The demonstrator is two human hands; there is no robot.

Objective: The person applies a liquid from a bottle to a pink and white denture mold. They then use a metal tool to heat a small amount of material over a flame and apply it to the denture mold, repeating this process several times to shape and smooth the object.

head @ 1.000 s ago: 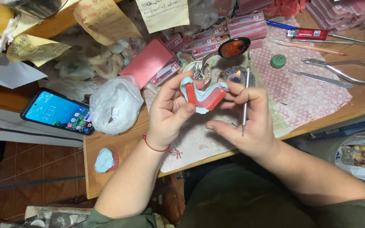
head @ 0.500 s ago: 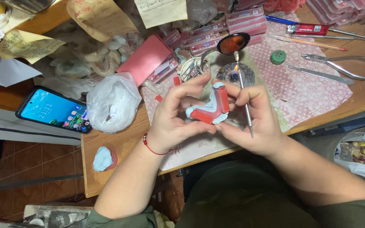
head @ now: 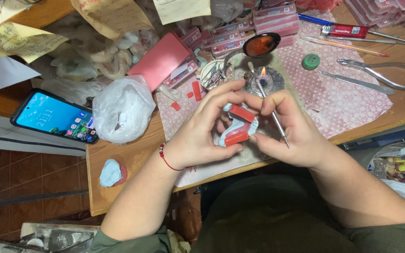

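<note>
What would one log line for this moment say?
left hand: holds pale blue cast with red wax | right hand: steadies cast, holds thin metal tool | small flame lit behind | phone at left

Both hands are raised together at the frame's centre, left hand [head: 201, 136] and right hand [head: 292, 133] curled inward, fingertips nearly met.
</note>
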